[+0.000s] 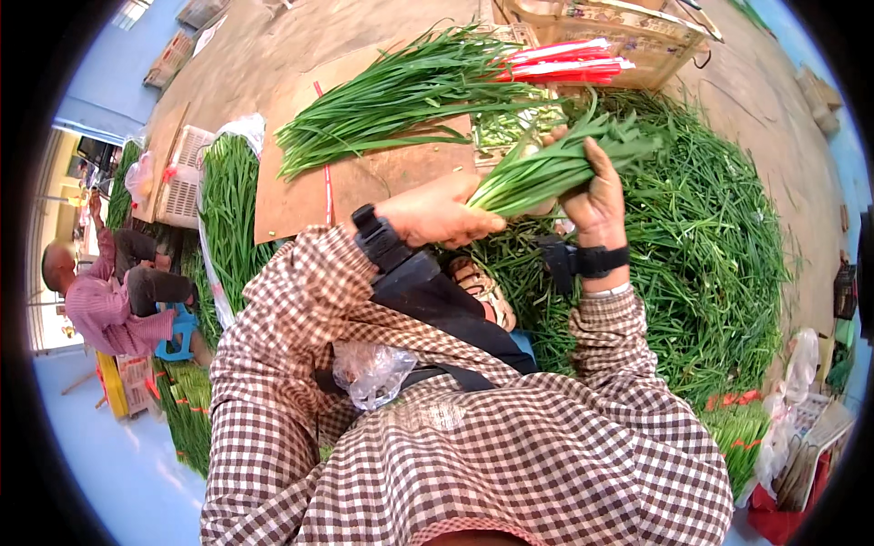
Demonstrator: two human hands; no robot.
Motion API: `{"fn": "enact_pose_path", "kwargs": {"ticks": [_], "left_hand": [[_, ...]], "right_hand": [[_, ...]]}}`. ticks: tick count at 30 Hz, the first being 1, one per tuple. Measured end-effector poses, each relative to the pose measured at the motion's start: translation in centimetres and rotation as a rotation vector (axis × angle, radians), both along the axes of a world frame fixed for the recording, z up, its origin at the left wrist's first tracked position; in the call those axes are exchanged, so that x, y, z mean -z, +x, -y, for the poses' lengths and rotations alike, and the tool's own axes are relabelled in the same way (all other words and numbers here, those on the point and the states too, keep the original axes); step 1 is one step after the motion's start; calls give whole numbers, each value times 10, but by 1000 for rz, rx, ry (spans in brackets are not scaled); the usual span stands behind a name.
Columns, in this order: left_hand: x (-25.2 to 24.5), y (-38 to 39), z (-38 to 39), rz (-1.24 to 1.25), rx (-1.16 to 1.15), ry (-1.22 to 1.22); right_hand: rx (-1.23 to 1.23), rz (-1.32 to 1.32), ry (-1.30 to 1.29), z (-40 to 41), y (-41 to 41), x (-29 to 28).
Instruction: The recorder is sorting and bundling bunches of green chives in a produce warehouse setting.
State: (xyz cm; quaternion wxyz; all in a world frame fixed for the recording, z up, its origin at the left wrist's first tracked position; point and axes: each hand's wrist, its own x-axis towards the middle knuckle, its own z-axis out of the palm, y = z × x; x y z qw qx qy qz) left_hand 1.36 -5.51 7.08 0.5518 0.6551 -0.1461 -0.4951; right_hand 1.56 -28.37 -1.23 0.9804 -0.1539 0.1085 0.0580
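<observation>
A small bunch of garlic chives [536, 179] is held between my two hands. My left hand [440, 210] grips it around the pale stem ends. My right hand [595, 184] holds the leafy part, with its fingers around the leaves. Beyond my hands, a larger heap of chives [403, 95] lies on a brown board [382, 174]. Red-and-white tie strips [563, 61] lie at that heap's right end, and a single strip [328, 194] runs across the board. Short pale stem pieces [509, 130] lie in a crate behind the bunch, partly hidden.
A big pile of loose green leaves [703, 252] covers the floor at right. A plastic-lined stack of chives [232, 198] stands left of the board. A co-worker [113, 300] sits on a blue stool [179, 334] at far left. A large crate [614, 34] stands at the top.
</observation>
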Motion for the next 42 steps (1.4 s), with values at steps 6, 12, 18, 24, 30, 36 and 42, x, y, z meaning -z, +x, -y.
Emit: {"fn": "enact_pose_path", "kwargs": {"ticks": [6,12,18,24,30,36,42], "left_hand": [[6,-22,-9,-230,-14,95],[17,-48,-8,-235,-77,283],[-1,-49,-13,-201,52,218],[-5,-27,-96,-279,-66,-43],[-17,36,-180,315,-282,98],[23,72,-295,844,-829,843],[95,89,-298,751,-1258,-8]], "right_hand": [[154,28,-1074,134,-60,49],[79,67,-2015,87,-89,-60],[-498,1225,-2043,-74,-67,-100],[-504,1357,-2135,-108,-19,-78],[-38,1907,-2152,-185,86,-104],[-284,1825,-2364,-268,177,-95],[-222,1762,-2451,-307,177,-63]]}}
